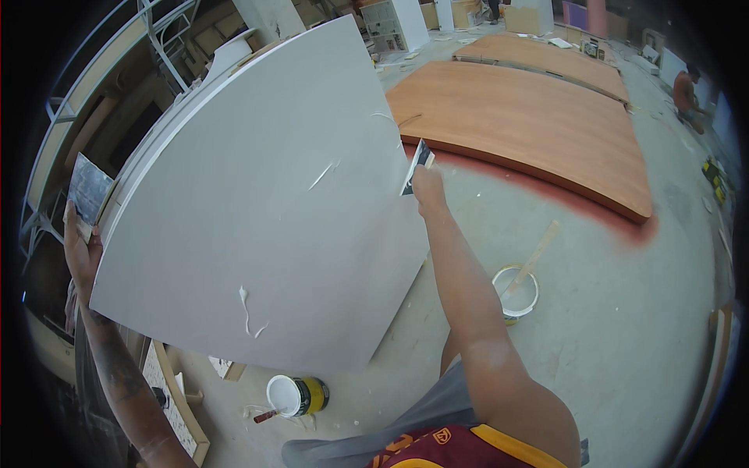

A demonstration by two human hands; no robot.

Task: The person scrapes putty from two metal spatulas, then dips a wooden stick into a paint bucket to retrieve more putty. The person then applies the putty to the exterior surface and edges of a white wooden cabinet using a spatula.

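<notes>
A large pale grey panel with a curved edge [257, 187] stands in front of me, with several white filler smears on its face. My right hand [428, 189] is closed on a flat-bladed putty knife [412, 173], held at the panel's right edge. At the panel's left edge, my left hand [80, 253] grips a wide, grey-smeared filling blade [90, 187], raised upright. Whether the right-hand blade touches the panel, I cannot tell.
A yellow-and-black tin [314, 395] with white contents stands below the panel, a brown-handled tool in it. An open tub [507, 312] with a stick is on my right. Orange-brown boards [530, 117] lie beyond, ringed by red overspray. A person [686, 97] crouches far right.
</notes>
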